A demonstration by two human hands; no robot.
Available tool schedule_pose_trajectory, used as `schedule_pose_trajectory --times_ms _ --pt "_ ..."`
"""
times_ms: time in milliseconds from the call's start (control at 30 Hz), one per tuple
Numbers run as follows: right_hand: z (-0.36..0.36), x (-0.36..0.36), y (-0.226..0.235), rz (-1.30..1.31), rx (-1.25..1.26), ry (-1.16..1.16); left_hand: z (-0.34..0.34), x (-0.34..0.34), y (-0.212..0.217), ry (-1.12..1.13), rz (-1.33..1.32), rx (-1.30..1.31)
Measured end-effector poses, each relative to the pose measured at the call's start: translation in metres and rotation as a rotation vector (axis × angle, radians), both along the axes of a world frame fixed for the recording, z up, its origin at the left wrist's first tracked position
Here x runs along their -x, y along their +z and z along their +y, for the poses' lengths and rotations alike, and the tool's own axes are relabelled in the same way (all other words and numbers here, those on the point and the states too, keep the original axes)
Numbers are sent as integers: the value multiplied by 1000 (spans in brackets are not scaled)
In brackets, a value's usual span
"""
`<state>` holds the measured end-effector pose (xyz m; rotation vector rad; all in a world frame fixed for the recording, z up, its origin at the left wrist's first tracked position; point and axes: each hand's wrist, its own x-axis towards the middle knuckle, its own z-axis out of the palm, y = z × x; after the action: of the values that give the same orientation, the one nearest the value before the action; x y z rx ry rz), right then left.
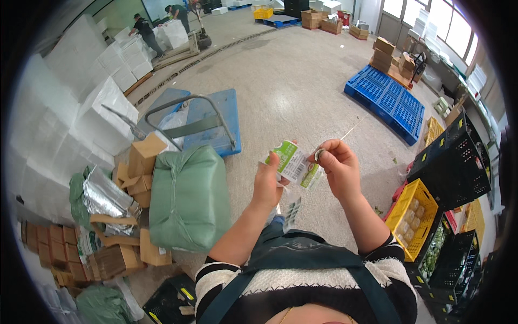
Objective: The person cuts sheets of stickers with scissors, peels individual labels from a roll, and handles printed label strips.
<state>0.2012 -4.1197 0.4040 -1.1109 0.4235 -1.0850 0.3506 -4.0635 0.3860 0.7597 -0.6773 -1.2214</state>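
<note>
In front of my chest, my left hand (265,182) is closed on a green-and-white printed label (292,163), thumb on top. A second label piece (309,176) in the same colours hangs beside it, toward my right hand. My right hand (341,168) is pinched at the labels' right side, on something small and partly hidden by the fingers. Below the left hand dangles a whitish strip with dark patches (292,213). A thin pale line (350,128) shows just beyond my right hand; whether it is held or lies on the floor I cannot tell.
A large green wrapped bale (189,200) and cardboard boxes (141,162) stand left, with blue platform trolleys (216,119) behind. At right are a blue pallet (386,100), a yellow crate (414,186) and black crates (456,162). Two people (145,32) work far left by white boxes.
</note>
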Motion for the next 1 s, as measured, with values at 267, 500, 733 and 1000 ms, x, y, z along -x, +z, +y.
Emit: schedule_pose_trajectory --times_ms 267,500,733,1000 --pt "-201 -79 18 190 33 101 -208 -80 5 -96 -128 26" --pt "-363 -103 -2 304 -115 85 -374 -154 -6 -114 42 -54" --pt "-532 -155 0 239 139 -59 -541 -176 -4 19 -185 -3" --pt "-719 -218 17 333 300 -73 -717 -208 18 57 -190 59"
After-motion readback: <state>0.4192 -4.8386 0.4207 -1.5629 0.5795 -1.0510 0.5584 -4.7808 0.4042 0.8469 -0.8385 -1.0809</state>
